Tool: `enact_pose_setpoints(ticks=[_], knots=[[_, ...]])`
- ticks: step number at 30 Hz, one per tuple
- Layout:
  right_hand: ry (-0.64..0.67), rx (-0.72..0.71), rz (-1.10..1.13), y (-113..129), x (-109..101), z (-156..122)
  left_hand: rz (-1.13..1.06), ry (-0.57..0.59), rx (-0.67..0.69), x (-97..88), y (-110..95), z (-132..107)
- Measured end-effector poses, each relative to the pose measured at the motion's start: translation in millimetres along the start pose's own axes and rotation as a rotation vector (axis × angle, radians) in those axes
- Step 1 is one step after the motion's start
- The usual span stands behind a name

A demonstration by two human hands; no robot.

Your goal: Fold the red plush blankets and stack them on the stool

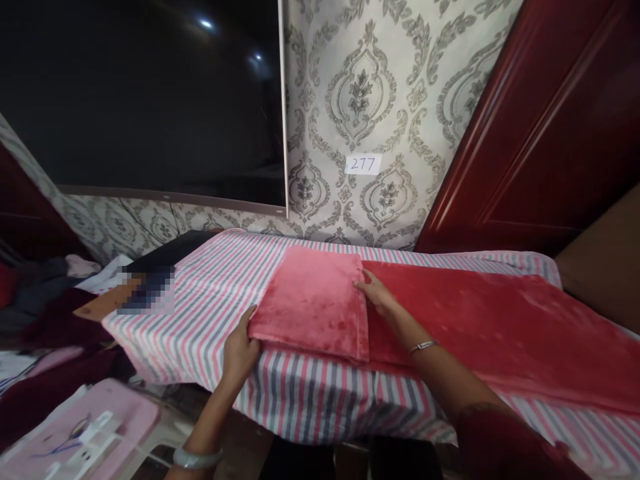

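Note:
A long red velvety cloth (500,313) lies across a table covered by a pink, grey and white striped sheet (215,293). Its left end is folded over, showing a paler pink underside flap (313,300). My left hand (240,350) grips the flap's near left corner, fingers tucked under the edge. My right hand (375,293) rests on the flap's far right edge, fingers pinching the fabric there. A bangle sits on each wrist.
A dark TV screen (145,100) hangs on the patterned wallpaper, which bears a "277" label (363,164). A dark red door (540,127) stands at right. Piled clothes (40,293) and a pink plastic item (85,427) lie at left, below the table.

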State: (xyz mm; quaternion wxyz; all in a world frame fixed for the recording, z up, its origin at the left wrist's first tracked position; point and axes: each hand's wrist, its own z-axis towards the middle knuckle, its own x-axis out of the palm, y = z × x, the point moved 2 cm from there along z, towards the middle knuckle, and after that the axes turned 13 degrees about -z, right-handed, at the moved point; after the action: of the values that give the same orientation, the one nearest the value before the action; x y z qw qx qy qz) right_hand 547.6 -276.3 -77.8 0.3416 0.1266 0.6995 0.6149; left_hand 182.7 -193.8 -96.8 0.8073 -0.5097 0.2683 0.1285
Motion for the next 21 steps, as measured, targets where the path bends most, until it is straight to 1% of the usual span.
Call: enact_pose_setpoints(ticks=[2, 4, 7, 9, 10, 12, 14, 18, 21], knots=[[-0.073, -0.017, -0.11, 1.2, 5.7, 11.3, 0.004, -0.044, 0.027, 3.4, 2.2, -3.3], [-0.114, -0.006, -0.238, 2.7, 7.6, 18.3, -0.016, -0.088, 0.07, 5.9, 5.3, -5.6], [-0.165, -0.024, -0.332, 10.9, 4.3, 26.9, -0.04, -0.101, 0.097, 8.4, 10.1, -7.3], [-0.185, -0.127, -0.448, 24.5, 5.5, 35.3, -0.037, -0.096, 0.088, 9.3, 12.2, -8.3], [-0.171, -0.195, -0.517, 33.2, 9.8, 40.7, -0.036, -0.095, 0.082, 9.7, 12.9, -9.0], [-0.096, -0.317, -0.625, 52.2, 26.8, 53.6, -0.043, -0.099, 0.079, 10.4, 14.2, -10.7], [-0.007, -0.372, -0.651, 69.5, 51.9, 68.5, -0.057, -0.106, 0.089, 11.2, 16.3, -12.7], [0.109, -0.395, -0.666, 92.2, 104.9, 99.7, -0.063, -0.133, 0.161, 14.6, 23.4, -16.8], [0.171, -0.358, -0.698, 98.2, 131.6, 121.3, -0.069, -0.173, 0.223, 18.9, 27.1, -20.8]])
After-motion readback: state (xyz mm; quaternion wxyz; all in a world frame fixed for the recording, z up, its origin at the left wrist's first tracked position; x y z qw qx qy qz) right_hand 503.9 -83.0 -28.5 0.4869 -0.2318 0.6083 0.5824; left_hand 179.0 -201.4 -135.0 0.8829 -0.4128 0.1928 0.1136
